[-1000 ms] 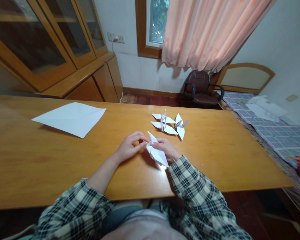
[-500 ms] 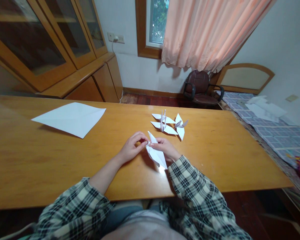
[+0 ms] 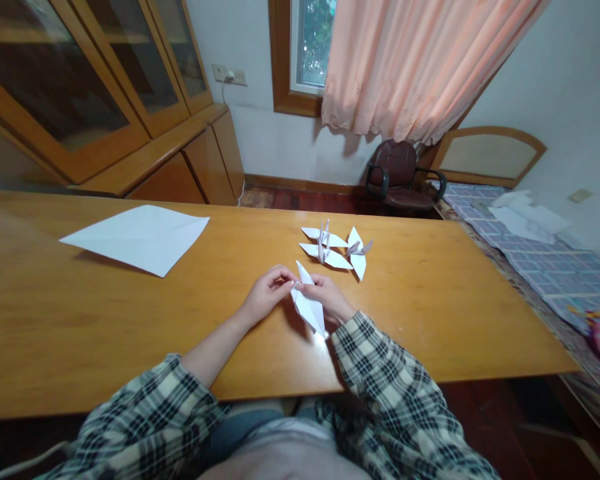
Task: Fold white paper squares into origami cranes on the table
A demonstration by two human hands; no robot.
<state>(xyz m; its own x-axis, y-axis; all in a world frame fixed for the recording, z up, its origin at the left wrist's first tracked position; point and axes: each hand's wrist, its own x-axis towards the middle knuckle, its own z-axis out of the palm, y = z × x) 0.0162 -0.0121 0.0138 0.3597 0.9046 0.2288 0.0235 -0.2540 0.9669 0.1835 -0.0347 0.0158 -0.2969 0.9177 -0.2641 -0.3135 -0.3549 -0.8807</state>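
Between my hands, just above the table's near half, is a white folded paper crane [image 3: 309, 309], its wings pointing away from me and back toward me. My left hand [image 3: 269, 292] pinches a small end of it on the left side with thumb and fingertips. My right hand [image 3: 329, 296] grips its body from the right, thumb on top; the fingers underneath are partly hidden. Just beyond my hands stand three finished-looking paper cranes: a front one [image 3: 333, 257], one behind it [image 3: 336, 239] and one to the right [image 3: 357, 257].
A white sheet of paper [image 3: 140, 240] lies at the left of the wooden table [image 3: 420, 307]. Past the far edge are a brown office chair [image 3: 397, 175], a glass-door cabinet [image 3: 175, 127] and a pink curtain [image 3: 405, 67]. A bed [image 3: 530, 253] runs along the right.
Both hands keep their hold on the paper crane. Its near wing has turned slightly and looks narrower, its tip shifted left. The whole view has moved a little.
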